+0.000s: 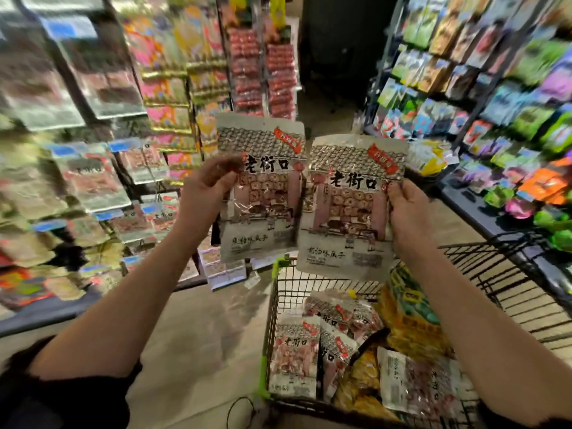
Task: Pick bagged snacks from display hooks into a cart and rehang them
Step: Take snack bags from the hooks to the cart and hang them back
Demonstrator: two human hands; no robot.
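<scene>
Two beige snack bags with a tiled-roof print and black characters are held up side by side over the cart. My left hand (pixel 205 188) grips the left bag (pixel 263 209) by its left edge. My right hand (pixel 408 212) grips the right bag (pixel 349 224) by its right edge. The right bag overlaps the left one slightly and hangs a little lower. Below them the black wire cart (pixel 483 267) holds several more bags: matching beige ones (pixel 294 354), yellow ones (pixel 411 335) and a white one (pixel 424 382).
A display rack (pixel 86 168) of hanging beige and pink bags fills the left side, blurred. Red sausage packs (pixel 263 69) hang at the centre back. Shelves of colourful bags (pixel 495 88) line the right. The tan floor (pixel 198 329) lies between the left rack and the cart.
</scene>
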